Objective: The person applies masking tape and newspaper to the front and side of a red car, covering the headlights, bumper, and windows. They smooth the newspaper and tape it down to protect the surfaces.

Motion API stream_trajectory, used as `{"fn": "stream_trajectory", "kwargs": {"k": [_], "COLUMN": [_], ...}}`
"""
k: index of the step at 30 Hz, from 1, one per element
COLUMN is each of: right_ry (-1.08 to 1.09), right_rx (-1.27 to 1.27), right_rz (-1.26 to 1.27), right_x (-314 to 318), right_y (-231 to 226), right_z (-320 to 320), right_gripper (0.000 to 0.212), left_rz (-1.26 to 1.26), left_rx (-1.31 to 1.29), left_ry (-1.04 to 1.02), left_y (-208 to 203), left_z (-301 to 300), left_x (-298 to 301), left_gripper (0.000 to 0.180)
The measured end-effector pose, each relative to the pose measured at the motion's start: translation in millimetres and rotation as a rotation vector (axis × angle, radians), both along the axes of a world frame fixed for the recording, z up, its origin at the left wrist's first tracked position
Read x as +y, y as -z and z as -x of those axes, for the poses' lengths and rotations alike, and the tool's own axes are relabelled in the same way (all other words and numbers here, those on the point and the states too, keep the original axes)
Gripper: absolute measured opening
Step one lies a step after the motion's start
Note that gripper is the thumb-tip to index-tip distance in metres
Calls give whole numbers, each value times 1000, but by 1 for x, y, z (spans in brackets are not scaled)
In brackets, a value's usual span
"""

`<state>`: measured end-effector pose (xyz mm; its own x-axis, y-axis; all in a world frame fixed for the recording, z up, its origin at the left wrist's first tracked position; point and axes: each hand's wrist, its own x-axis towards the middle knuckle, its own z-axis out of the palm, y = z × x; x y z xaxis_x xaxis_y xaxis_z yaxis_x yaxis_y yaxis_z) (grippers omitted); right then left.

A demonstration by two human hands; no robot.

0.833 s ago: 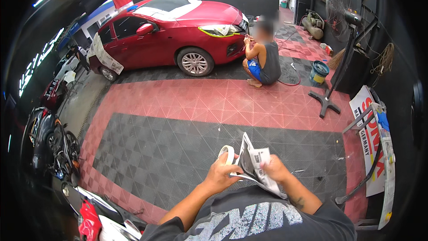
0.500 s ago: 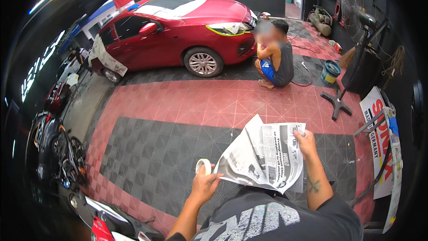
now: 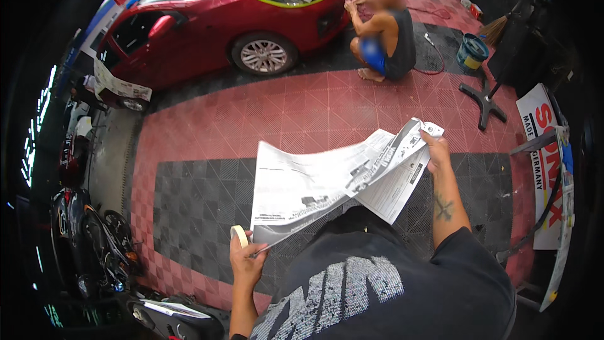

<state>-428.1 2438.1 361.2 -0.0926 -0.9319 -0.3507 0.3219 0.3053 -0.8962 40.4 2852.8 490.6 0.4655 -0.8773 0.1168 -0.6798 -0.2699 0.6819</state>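
Note:
A sheet of newspaper (image 3: 308, 179) is stretched between my two hands in front of my dark shirt, spread wide and folded over on its right side. My right hand (image 3: 435, 151) pinches its upper right corner. At the lower left corner, my left hand (image 3: 247, 258) grips the paper's edge between thumb and fingers. A cream roll of masking tape (image 3: 240, 237) hangs on the fingers of that same hand, beside the paper.
Ahead stands a red car (image 3: 207, 31) partly masked with paper. A person (image 3: 387, 31) squats at its front bumper. To the right are a bucket (image 3: 472, 51), a fan's stand (image 3: 483, 104) and a metal rack (image 3: 562, 214). Motorcycles (image 3: 88, 233) line the left over checkered floor tiles (image 3: 251, 110).
The newspaper has opened out wider, its left part spreading between my hands. My left hand has moved left, my right hand slightly up. The view has tilted down; the squatting person's arms have reached to the bumper.

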Motion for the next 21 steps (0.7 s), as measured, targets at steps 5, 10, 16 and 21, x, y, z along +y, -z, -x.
{"fn": "stream_trajectory", "kwargs": {"k": [5, 10, 16, 21], "right_ry": [85, 307, 318, 692], "right_rx": [347, 348, 384, 854], "right_rz": [-97, -142, -299, -538], "right_x": [-2, 49, 272, 570], "right_y": [41, 103, 166, 252], "right_z": [13, 85, 174, 179], "right_gripper": [43, 48, 38, 32], "left_rz": [-99, -18, 90, 129], "left_rx": [-66, -128, -206, -170], "left_ry": [16, 42, 270, 546], "left_y": [5, -17, -35, -18], "left_z": [-18, -63, -118, -90], "left_x": [-58, -127, -169, -149], "left_gripper": [16, 9, 12, 13]}}
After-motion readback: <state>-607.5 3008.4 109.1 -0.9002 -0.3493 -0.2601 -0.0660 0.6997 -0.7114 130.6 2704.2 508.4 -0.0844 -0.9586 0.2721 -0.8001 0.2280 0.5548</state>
